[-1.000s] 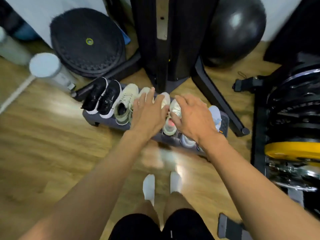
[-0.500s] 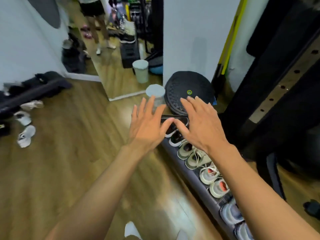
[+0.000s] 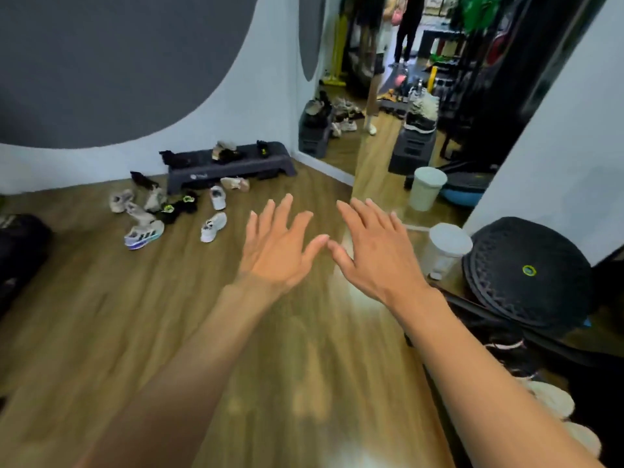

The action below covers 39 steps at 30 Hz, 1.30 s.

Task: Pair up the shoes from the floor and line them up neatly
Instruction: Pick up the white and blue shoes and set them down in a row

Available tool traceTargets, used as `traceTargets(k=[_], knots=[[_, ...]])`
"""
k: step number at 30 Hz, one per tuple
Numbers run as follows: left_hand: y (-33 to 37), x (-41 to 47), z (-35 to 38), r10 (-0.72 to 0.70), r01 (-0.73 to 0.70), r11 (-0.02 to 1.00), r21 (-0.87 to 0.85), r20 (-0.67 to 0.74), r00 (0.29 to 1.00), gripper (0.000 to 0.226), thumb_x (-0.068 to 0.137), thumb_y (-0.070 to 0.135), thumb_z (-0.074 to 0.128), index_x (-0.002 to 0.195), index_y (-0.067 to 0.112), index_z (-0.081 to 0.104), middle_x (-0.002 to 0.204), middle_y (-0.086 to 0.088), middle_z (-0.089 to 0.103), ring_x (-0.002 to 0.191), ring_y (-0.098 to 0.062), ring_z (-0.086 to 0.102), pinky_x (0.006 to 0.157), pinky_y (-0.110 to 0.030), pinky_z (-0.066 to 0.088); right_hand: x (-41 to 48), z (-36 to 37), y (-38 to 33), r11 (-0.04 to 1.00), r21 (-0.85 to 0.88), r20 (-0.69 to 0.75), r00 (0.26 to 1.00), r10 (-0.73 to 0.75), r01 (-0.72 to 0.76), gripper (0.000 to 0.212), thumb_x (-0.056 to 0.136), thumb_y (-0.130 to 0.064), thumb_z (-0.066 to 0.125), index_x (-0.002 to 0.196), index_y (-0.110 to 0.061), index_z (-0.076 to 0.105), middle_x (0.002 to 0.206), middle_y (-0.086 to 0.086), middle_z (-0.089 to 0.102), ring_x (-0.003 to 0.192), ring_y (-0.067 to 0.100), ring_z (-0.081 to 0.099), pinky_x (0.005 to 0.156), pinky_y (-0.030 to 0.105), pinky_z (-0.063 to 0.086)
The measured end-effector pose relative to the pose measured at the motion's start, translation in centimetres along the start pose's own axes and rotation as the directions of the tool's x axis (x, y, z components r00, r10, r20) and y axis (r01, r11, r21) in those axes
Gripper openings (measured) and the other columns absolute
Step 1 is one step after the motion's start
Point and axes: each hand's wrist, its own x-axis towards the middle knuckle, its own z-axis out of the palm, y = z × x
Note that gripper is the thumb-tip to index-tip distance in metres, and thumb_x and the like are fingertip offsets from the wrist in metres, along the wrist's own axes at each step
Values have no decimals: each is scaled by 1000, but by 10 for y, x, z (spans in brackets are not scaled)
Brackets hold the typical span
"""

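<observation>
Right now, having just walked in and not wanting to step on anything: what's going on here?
A person is sorting shoes. The left hand and right hand are stretched out open, holding nothing. Loose shoes, including a white sneaker and a purple-soled sneaker, lie scattered on the floor by the dark step platform. Some pale shoes sit in a row at the lower right.

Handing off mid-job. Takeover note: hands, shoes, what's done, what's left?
Left hand and right hand: both open, empty, held out over the wooden floor.
Scattered shoes lie by the grey step platform at the far wall: a white shoe, a blue-striped shoe, black ones with neon tags, others; a few sit on the platform.
Done: a row of shoes at lower right, only partly in view.
Left: fetch, pair and line up the scattered ones.
</observation>
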Motion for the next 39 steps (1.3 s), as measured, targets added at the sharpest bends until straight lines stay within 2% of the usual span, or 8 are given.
traceTargets(k=[5,10,16,20,24,28,36,39], knots=[[-95,23,-12,-190,190,982,4,-31,981,57,96,60,25,147,33,28,162,-1,5,148,-23,1,120,-46,1,79,33,-73,989,44,55,988,-145,143,66,95,-55,30,151,-25,14,159,2,19,147,21,12,118,50,15],[-173,61,-5,-286,288,958,10,-62,956,54,98,55,27,146,32,32,161,-4,11,148,-27,7,119,-49,6,162,72,-121,963,108,72,964,-255,246,65,95,-54,34,151,-25,18,158,2,21,147,21,14,117,50,17],[-255,131,6,-385,389,919,67,-62,921,56,96,57,27,143,29,37,157,-7,20,144,-30,20,116,-52,18,275,122,-156,934,198,154,931,-330,298,66,94,-57,34,150,-26,19,158,1,20,147,20,13,118,48,14],[-304,180,5,-457,457,878,140,-37,889,59,93,62,23,141,32,38,156,-5,21,140,-31,27,115,-49,20,348,146,-178,916,230,207,903,-376,328,68,93,-59,29,150,-24,19,158,1,20,147,19,12,118,47,14],[-355,222,9,-494,495,866,68,-41,869,52,96,56,33,143,35,34,157,-4,20,143,-30,21,116,-46,17,409,175,-209,895,239,235,872,-430,377,66,95,-59,28,150,-24,19,157,3,22,146,21,16,118,50,17],[-420,266,23,-519,521,852,61,-37,854,55,96,57,33,143,31,36,157,-6,22,143,-31,22,115,-48,20,478,217,-242,879,244,263,845,-466,409,66,95,-58,32,150,-24,17,158,3,19,147,21,15,118,50,16],[-572,364,47,-530,529,848,37,75,845,67,91,66,18,147,31,30,158,-7,19,144,-31,18,116,-51,19,621,288,-319,895,224,346,827,-443,385,67,95,-56,35,150,-22,18,158,5,20,147,22,13,118,50,16],[-634,399,44,-540,535,841,76,73,838,74,86,69,15,143,27,38,151,-11,33,139,-35,29,113,-53,24,678,310,-352,897,226,361,822,-440,381,67,95,-54,37,150,-22,18,158,4,19,147,22,13,117,51,16]])
